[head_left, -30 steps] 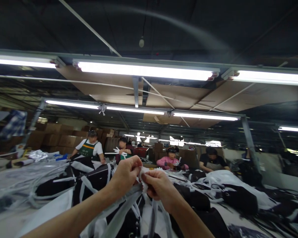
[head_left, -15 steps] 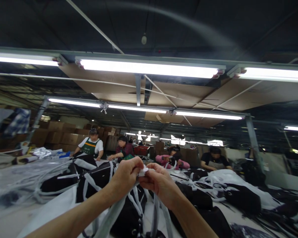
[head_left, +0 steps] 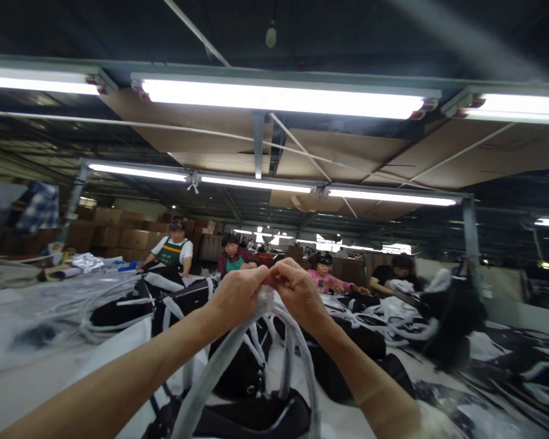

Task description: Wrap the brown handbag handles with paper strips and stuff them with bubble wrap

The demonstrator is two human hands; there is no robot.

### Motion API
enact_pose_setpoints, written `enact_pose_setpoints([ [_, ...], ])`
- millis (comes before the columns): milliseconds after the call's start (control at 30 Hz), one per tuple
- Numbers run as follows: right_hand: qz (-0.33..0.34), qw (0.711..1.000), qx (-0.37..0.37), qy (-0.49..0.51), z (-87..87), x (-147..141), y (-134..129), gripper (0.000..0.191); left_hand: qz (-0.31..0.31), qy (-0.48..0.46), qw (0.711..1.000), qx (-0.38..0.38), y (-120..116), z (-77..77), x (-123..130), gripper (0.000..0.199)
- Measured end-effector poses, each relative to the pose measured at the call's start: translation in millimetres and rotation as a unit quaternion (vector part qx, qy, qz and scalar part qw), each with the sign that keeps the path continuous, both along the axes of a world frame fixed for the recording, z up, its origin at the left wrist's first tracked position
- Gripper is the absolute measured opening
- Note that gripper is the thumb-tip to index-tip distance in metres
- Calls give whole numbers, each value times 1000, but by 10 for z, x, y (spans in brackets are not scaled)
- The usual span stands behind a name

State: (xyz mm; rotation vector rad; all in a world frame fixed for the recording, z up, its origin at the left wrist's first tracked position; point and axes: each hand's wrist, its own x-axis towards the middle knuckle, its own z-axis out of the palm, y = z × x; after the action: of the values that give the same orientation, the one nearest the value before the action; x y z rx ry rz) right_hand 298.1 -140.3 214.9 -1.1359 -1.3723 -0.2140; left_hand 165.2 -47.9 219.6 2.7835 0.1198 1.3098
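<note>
My left hand (head_left: 238,296) and my right hand (head_left: 298,294) meet at the centre, fingertips pinched together. Between them is the top of a pale, wrapped bag handle (head_left: 210,372); a bit of thin whitish wrapping (head_left: 266,299) shows just under the fingers. What exactly each fingertip grips is partly hidden. The pale handles loop down to a black bag (head_left: 251,419) in front of me. Behind it lies another black bag (head_left: 238,363) with pale straps.
More black bags with pale straps cover the table, including one at left (head_left: 119,311). Clear plastic (head_left: 32,329) lies at far left. Several co-workers sit opposite; one at right handles a black bag (head_left: 455,317). Tube lights (head_left: 279,97) hang overhead.
My hands have risen in view and drawn closer together, bringing the handle up. The black bag below shows more. At right, a co-worker's black bag and white material have shifted.
</note>
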Motion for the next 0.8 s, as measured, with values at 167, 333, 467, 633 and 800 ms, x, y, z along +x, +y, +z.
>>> enact_pose_setpoints([
  [167,-15,999,31,29,147,78,80,8,-27,59,997,36,-5,42,14,21],
  [333,43,994,-45,88,269,130,133,13,-60,89,994,4,-50,42,-28,28],
  [467,86,986,-83,120,423,73,88,16,-37,122,992,0,-112,37,-81,33],
  [633,101,983,-32,153,515,9,88,22,57,183,977,92,-85,-140,53,47],
  [800,78,975,-82,193,292,89,104,21,122,184,973,64,138,-212,178,44],
])
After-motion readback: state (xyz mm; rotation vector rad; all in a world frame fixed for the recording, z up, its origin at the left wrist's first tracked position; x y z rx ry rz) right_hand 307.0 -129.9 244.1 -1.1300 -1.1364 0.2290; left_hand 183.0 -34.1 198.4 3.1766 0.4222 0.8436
